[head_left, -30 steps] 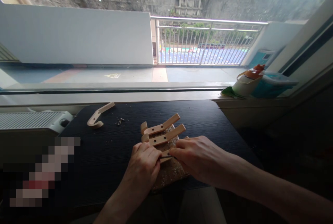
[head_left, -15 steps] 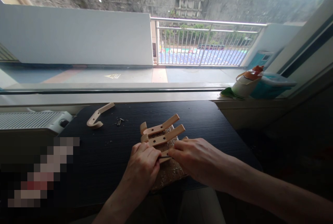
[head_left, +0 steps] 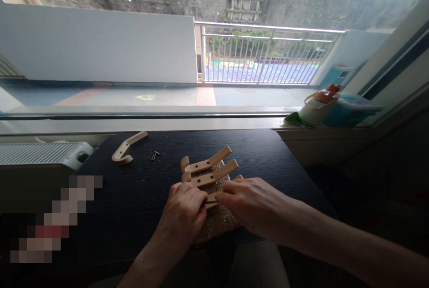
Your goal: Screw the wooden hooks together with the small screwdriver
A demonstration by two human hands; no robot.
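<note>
Left hand (head_left: 187, 203) and right hand (head_left: 250, 201) pinch a thin dark rod (head_left: 210, 202) over the nearest wooden hook (head_left: 213, 206), on a board (head_left: 217, 225) by the front edge of the tabletop (head_left: 140, 216), with room either side; the hook's long axis runs crosswise, straight end pointing right and away.

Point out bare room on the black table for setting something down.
One patch: the black table right of the wooden hooks, beyond the right hand. Another, mostly bare, lies between the loose metal fasteners and left hand. Crowded: the brown slab, beneath the hooks and both hands.
</note>
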